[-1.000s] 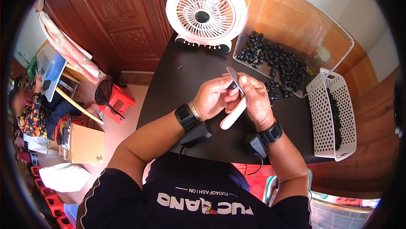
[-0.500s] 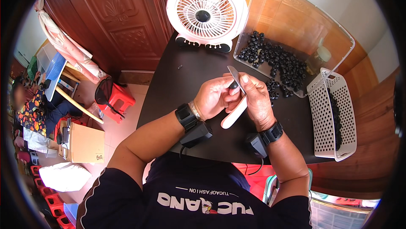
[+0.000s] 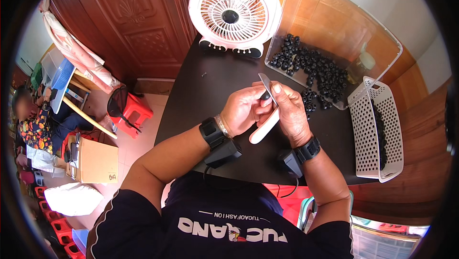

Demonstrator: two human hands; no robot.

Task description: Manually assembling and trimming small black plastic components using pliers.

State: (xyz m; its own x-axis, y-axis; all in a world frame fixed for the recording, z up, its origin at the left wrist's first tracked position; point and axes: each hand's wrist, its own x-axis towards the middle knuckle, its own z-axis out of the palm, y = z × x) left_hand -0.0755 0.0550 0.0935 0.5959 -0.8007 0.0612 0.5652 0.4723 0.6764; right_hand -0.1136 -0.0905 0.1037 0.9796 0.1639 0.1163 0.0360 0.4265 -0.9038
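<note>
Over the black table [image 3: 201,91], my right hand [image 3: 290,111] grips a knife [image 3: 266,111] with a white handle; its thin grey blade points up and away from me. My left hand [image 3: 244,110] pinches a small black rubber ring [image 3: 265,95] against the blade near my right thumb. Both wrists carry black bands with small black devices. A clear plastic tray [image 3: 377,44] lying on the table beyond my hands holds a pile of several black rings [image 3: 315,70].
A white table fan [image 3: 232,13] stands at the table's far edge. A white perforated basket [image 3: 370,130] with dark pieces sits at the right. On the floor at the left are a red stool [image 3: 135,113], a cardboard box [image 3: 98,161] and a seated person [image 3: 28,125].
My hands stay in nearly the same place, with only slight finger shifts around the ring and blade.
</note>
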